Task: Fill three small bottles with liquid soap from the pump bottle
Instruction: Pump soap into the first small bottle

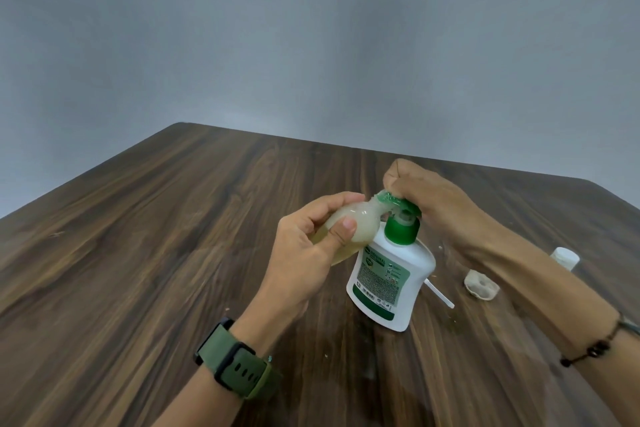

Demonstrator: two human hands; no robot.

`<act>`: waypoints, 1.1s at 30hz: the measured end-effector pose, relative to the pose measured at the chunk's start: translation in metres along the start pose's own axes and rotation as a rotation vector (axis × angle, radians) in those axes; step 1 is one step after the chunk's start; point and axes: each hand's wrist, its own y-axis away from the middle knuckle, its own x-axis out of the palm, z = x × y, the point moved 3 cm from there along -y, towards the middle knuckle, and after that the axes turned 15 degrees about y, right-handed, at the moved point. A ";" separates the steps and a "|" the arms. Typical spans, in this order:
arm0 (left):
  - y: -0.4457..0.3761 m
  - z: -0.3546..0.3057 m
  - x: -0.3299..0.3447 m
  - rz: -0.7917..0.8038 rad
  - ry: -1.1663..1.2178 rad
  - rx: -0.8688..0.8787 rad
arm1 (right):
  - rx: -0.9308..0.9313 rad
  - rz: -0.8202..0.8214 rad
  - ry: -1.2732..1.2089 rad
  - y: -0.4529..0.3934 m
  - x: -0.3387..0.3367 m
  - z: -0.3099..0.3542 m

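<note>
A white pump bottle [391, 274] with a green pump head [403, 218] stands on the wooden table [156, 236], right of centre. My left hand [304, 253] grips a small clear bottle [341, 225] holding pale yellowish soap, tilted with its mouth at the pump's nozzle. My right hand [426, 198] lies on top of the pump head with its fingers curled over the nozzle end. A second small white bottle [566, 258] shows partly behind my right forearm.
A small whitish cap [481, 286] lies on the table to the right of the pump bottle. A thin white tube [440, 293] lies just behind the bottle's base. Small drops and specks mark the wood near the bottle.
</note>
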 end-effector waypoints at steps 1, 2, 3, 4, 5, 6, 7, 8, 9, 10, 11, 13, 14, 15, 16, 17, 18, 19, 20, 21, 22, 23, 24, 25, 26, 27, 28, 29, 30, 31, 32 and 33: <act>0.000 0.000 0.001 0.000 0.000 0.014 | -0.005 -0.002 0.005 -0.001 -0.001 0.001; 0.000 0.001 0.001 -0.001 -0.002 0.026 | -0.012 -0.004 0.010 -0.001 -0.002 0.002; 0.000 0.001 0.001 -0.005 0.004 0.033 | -0.020 -0.001 0.011 -0.001 -0.002 0.003; 0.001 0.001 0.001 -0.008 0.014 0.036 | -0.026 0.003 0.008 -0.001 -0.001 0.004; 0.001 0.002 0.001 -0.009 0.023 0.040 | -0.029 -0.001 0.004 0.000 0.000 0.004; 0.002 0.002 0.001 -0.010 0.029 0.044 | -0.026 -0.011 0.000 0.000 0.000 0.004; 0.002 0.001 0.001 -0.009 0.035 0.047 | -0.019 -0.020 -0.005 -0.001 0.000 0.004; 0.002 0.001 0.001 -0.007 0.042 0.049 | -0.011 -0.027 0.000 -0.001 -0.001 0.004; 0.002 0.001 0.002 -0.005 0.050 0.050 | -0.006 -0.035 0.010 -0.002 0.000 0.004; 0.002 0.002 0.002 -0.006 0.054 0.050 | -0.003 -0.044 0.016 -0.002 0.001 0.004; 0.002 0.002 0.002 -0.013 0.057 0.049 | 0.001 -0.050 0.013 -0.002 0.002 0.004; 0.003 0.003 0.002 -0.036 0.066 0.041 | 0.017 -0.039 -0.005 -0.001 0.003 0.004; 0.004 0.004 0.003 -0.042 0.069 0.039 | 0.027 -0.029 -0.009 0.000 0.003 0.004; 0.005 0.004 0.003 -0.046 0.069 0.038 | 0.041 -0.019 -0.014 0.001 0.002 0.004; 0.005 0.005 0.004 -0.047 0.065 0.035 | 0.057 -0.017 -0.025 0.002 0.000 0.004; 0.006 0.006 0.004 -0.048 0.059 0.032 | 0.074 -0.026 -0.043 0.002 -0.002 0.003; 0.007 0.007 0.005 -0.051 0.053 0.028 | 0.090 -0.043 -0.073 0.003 -0.005 0.001; 0.008 0.008 0.005 -0.061 0.047 0.024 | 0.102 -0.066 -0.121 0.003 -0.009 -0.003; 0.009 0.009 0.004 -0.078 0.043 0.019 | 0.113 -0.104 -0.189 0.003 -0.015 -0.008; 0.010 0.009 0.003 -0.102 0.040 0.015 | 0.130 -0.168 -0.259 0.004 -0.022 -0.015; 0.012 0.008 0.000 -0.130 0.039 0.012 | 0.158 -0.250 -0.295 0.006 -0.029 -0.024; 0.014 0.008 -0.003 -0.158 0.043 0.012 | 0.198 -0.330 -0.259 0.010 -0.034 -0.035; 0.017 0.006 -0.006 -0.182 0.053 0.017 | 0.253 -0.379 -0.134 0.015 -0.036 -0.049; 0.020 0.005 -0.009 -0.201 0.065 0.025 | 0.308 -0.373 0.063 0.020 -0.034 -0.064; 0.024 0.003 -0.010 -0.212 0.076 0.035 | 0.344 -0.313 0.285 0.025 -0.028 -0.079; 0.028 0.002 -0.011 -0.217 0.084 0.045 | 0.347 -0.216 0.474 0.028 -0.019 -0.091; 0.032 0.000 -0.010 -0.216 0.096 0.055 | 0.328 -0.120 0.606 0.029 -0.009 -0.101; 0.036 -0.001 -0.007 -0.212 0.110 0.063 | 0.290 -0.046 0.695 0.027 0.000 -0.107; 0.040 -0.002 -0.003 -0.203 0.126 0.066 | 0.262 0.007 0.760 0.023 0.007 -0.110; 0.045 -0.002 0.002 -0.191 0.141 0.063 | 0.254 0.032 0.812 0.019 0.012 -0.112; 0.049 -0.001 0.008 -0.178 0.157 0.053 | 0.256 0.032 0.854 0.015 0.015 -0.112; 0.054 -0.001 0.014 -0.169 0.173 0.041 | 0.255 0.036 0.887 0.011 0.017 -0.112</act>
